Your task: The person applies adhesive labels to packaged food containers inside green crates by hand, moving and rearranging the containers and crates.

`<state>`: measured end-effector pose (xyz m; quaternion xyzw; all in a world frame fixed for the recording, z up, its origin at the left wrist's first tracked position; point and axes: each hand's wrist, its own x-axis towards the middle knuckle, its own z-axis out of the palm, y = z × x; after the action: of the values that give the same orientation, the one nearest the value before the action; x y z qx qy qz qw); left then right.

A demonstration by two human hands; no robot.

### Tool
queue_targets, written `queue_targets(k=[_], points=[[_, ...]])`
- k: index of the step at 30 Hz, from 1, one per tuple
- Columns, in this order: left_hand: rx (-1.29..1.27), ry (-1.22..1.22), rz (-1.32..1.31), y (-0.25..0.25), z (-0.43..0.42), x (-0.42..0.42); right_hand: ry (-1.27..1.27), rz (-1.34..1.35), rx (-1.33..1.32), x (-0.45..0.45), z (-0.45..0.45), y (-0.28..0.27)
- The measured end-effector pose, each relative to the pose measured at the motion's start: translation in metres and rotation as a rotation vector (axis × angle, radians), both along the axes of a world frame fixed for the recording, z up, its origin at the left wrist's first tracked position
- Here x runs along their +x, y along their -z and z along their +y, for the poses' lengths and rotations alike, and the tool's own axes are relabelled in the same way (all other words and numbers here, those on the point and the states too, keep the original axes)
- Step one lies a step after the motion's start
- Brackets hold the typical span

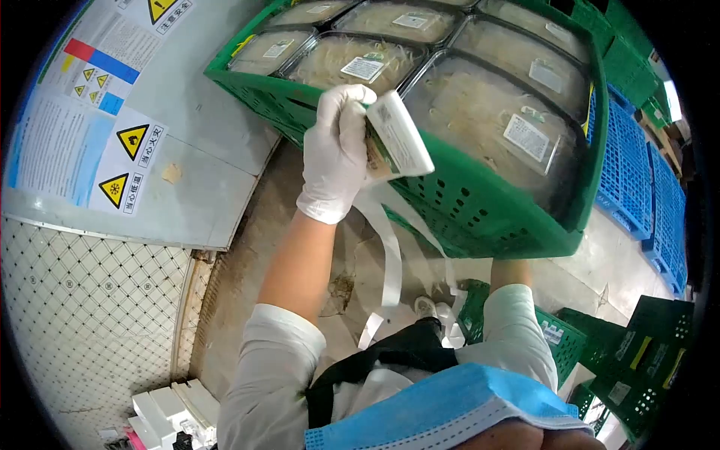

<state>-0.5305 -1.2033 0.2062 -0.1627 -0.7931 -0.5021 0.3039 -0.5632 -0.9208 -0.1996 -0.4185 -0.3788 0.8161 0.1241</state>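
Label roll (399,135) fills the left hand (334,150), the crate (499,225) hides the right hand, and signage (142,145) reads “当心火灾”.

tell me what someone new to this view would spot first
The big green crate filling the upper middle, packed with labeled clear-lidded trays of pale strands. Against its near-left side, the white-gloved left hand grips a label roll, its white strip trailing toward the floor. A blue face mask spreads across the bottom.
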Motion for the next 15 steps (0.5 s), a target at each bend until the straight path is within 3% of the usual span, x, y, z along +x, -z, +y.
queue_targets(k=[2, 6, 10, 12, 15], points=[[0.014, -0.062, -0.221, -0.006, -0.001, 0.004, 0.038, 0.012, -0.009, 0.010, -0.004, 0.006], [-0.072, -0.144, -0.085, 0.004, -0.017, -0.005, 0.105, 0.031, -0.041, 0.035, -0.018, 0.006], [-0.043, -0.126, -0.208, -0.009, -0.038, 0.012, 0.161, 0.048, -0.062, 0.067, -0.045, 0.003], [-0.072, -0.104, -0.190, 0.002, -0.063, 0.011, 0.188, 0.056, -0.081, 0.088, -0.068, 0.002], [-0.130, 0.125, 0.118, 0.007, -0.100, 0.019, 0.233, 0.071, -0.112, 0.127, -0.114, 0.002]])
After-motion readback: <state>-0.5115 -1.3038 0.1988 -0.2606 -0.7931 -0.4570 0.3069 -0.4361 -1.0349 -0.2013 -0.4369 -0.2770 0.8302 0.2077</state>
